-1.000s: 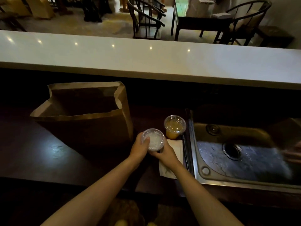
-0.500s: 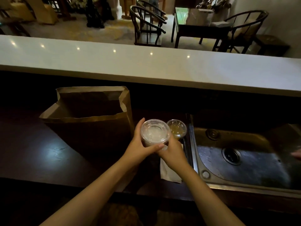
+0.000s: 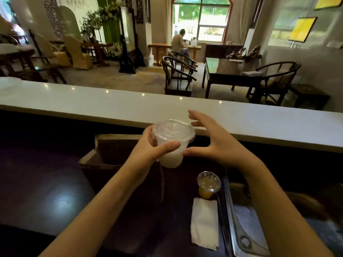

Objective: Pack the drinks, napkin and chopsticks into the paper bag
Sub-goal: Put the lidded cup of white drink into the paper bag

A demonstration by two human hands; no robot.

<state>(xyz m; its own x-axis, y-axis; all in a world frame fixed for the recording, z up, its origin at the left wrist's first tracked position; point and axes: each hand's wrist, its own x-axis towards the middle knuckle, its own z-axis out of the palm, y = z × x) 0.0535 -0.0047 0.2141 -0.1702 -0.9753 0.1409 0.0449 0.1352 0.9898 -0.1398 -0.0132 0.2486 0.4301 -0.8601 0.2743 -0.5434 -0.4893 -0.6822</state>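
Two hands at frame centre. Left hand (image 3: 148,147) wraps the lidded white-drink cup (image 3: 171,143); right hand (image 3: 213,143) fingers spread wide, thumb tip touching the cup.

Clear plastic cup (image 3: 171,143) (glossy lid), brown-paper bag (image 3: 104,154)

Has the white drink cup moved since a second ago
Yes. The white drink cup went up off the counter beside the orange drink, held by the left hand, toward the paper bag.

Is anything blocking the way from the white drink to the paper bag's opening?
Nothing visible. The left hand holds the white drink just above and right of the open paper bag; only that hand and forearm overlap the bag's mouth.
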